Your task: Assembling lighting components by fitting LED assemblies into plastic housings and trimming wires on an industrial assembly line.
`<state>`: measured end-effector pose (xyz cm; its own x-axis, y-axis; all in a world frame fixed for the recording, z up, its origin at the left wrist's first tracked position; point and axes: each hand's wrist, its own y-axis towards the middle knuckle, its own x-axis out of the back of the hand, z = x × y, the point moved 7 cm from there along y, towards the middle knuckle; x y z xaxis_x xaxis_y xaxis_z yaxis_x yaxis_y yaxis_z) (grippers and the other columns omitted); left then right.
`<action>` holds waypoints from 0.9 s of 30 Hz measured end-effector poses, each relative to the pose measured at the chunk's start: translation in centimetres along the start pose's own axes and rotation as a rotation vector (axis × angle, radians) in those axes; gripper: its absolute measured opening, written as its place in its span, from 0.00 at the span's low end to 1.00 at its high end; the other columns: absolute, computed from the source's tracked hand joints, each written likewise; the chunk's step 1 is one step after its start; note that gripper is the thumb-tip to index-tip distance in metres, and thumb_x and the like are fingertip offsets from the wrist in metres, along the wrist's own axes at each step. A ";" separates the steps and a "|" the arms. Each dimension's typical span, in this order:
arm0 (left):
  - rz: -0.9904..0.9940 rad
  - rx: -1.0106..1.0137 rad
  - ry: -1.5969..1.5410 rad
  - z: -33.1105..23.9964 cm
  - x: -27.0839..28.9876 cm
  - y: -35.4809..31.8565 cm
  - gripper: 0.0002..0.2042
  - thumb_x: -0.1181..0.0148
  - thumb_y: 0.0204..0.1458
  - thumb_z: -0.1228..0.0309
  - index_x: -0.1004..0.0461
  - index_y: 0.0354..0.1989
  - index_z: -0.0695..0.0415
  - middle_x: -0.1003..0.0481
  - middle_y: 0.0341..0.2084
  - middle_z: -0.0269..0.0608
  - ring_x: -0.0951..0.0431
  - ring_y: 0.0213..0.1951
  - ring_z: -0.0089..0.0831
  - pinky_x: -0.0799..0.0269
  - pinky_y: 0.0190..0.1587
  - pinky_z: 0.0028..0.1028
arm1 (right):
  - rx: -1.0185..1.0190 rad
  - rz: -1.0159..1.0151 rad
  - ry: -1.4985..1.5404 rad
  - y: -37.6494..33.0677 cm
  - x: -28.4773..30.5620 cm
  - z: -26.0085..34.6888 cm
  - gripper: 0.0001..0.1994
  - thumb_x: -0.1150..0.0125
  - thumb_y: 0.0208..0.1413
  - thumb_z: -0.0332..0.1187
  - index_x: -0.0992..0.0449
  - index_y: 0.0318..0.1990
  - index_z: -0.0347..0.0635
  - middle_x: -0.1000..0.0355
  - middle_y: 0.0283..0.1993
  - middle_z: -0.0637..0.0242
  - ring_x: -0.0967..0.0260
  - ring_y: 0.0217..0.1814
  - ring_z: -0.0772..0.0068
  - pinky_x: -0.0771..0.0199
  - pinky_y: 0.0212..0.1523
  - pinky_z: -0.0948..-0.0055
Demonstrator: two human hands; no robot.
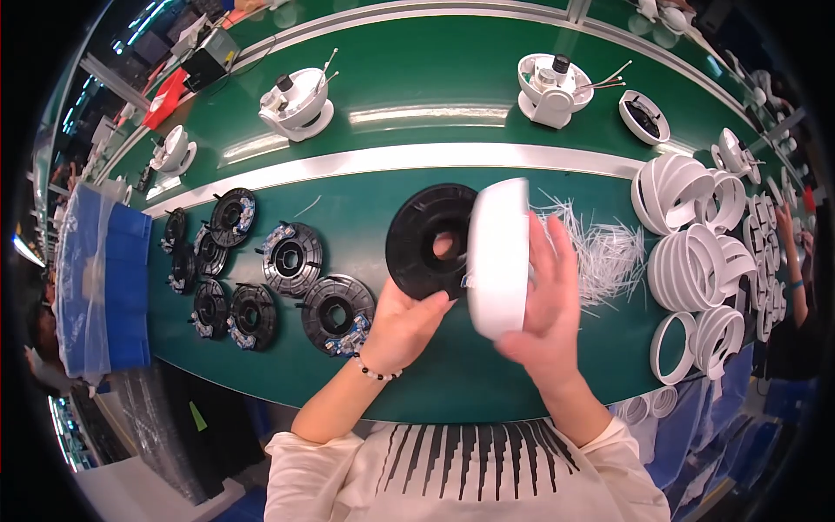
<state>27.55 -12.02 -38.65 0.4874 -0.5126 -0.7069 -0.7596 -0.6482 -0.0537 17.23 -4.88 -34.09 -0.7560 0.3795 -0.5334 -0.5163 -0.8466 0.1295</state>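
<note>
My left hand [402, 329] is closed on the lower edge of a black round plastic plate [407, 235], which has a hole in its middle and stands tilted on edge. Close to its right side is a white round plastic cover [498, 261], seen edge-on, and it hides part of the plate. My right hand [553, 317] grips this cover from the right, thumb low and fingers behind the far side. Whether plate and cover touch I cannot tell. Both are held above the green table.
Several black round plates with blue circuit boards [292, 259] lie at left, beside a blue bin [129, 283]. Thin white strips [609, 257] are heaped right of my hands. Stacked white rings [687, 265] stand further right. White camera housings [552, 91] sit beyond the metal rail [391, 165].
</note>
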 end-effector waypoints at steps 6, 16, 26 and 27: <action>0.380 0.154 -0.226 -1.1 -1.4 0.0 0.33 0.53 0.46 0.57 0.55 0.59 0.60 0.49 0.56 0.50 0.47 0.57 0.43 0.52 0.58 0.40 | 0.212 0.223 -0.493 0.0 -1.3 -0.1 0.57 0.25 0.22 0.38 0.62 0.59 0.31 0.57 0.60 0.48 0.53 0.60 0.58 0.51 0.57 0.65; -0.056 0.261 -0.312 0.4 -0.9 0.9 0.32 0.74 0.52 0.45 0.48 0.56 0.60 0.39 0.51 0.44 0.38 0.52 0.37 0.42 0.54 0.35 | 0.373 0.371 -1.107 -0.3 -3.1 -0.2 0.55 0.26 0.18 0.40 0.56 0.58 0.34 0.60 0.60 0.44 0.57 0.60 0.43 0.53 0.55 0.54; 0.184 0.367 -0.454 2.1 0.6 0.7 0.39 0.70 0.46 0.37 0.46 0.55 0.60 0.39 0.50 0.47 0.35 0.50 0.38 0.38 0.51 0.36 | 0.229 0.698 -1.125 1.0 -3.2 0.7 0.55 0.27 0.16 0.38 0.55 0.56 0.30 0.56 0.59 0.47 0.56 0.59 0.45 0.51 0.57 0.58; 0.184 0.363 -0.453 2.1 0.5 0.3 0.39 0.70 0.46 0.37 0.46 0.55 0.60 0.39 0.50 0.47 0.35 0.50 0.38 0.38 0.51 0.36 | 0.210 0.740 -1.124 0.9 -3.4 0.7 0.55 0.27 0.16 0.38 0.55 0.56 0.30 0.55 0.59 0.47 0.55 0.58 0.46 0.51 0.56 0.59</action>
<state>26.65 -11.27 -40.47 0.1628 -0.2554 -0.9530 -0.9512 -0.2973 -0.0828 19.05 -6.69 -31.55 -0.7451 0.0474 0.6652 0.1745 -0.9489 0.2631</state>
